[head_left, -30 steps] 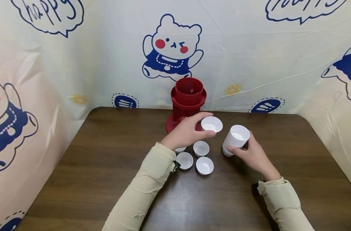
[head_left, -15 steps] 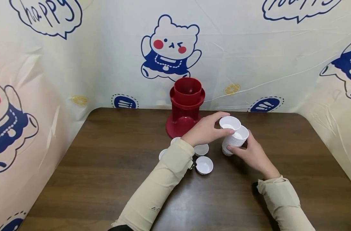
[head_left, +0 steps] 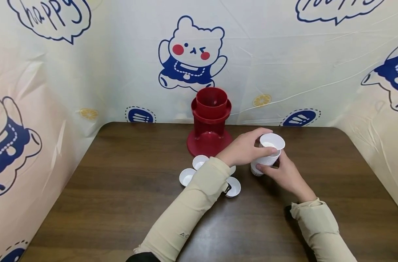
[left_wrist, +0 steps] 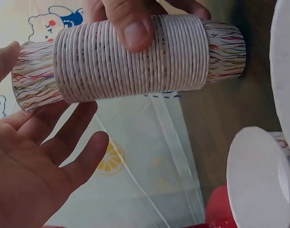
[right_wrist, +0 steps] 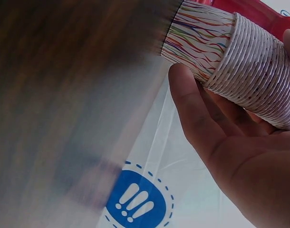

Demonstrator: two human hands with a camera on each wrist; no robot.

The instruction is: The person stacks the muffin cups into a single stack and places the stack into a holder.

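My right hand grips a tall stack of white paper cups with colourful streaks, standing on the brown table. My left hand pinches the top cup by its rim, seated on the stack. In the left wrist view the left hand has thumb and fingers on either side of the top cup, while the other hand's thumb presses the stack. The right wrist view shows the right hand cradling the stack.
A red cup dispenser stands at the table's back middle. Three loose white cups lie mouth up around my left forearm. Printed plastic sheeting walls the table on three sides.
My left hand carried a single cup rightward from beside the dispenser onto the stack. The right hand kept hold of the stack. My left forearm now covers some loose cups.
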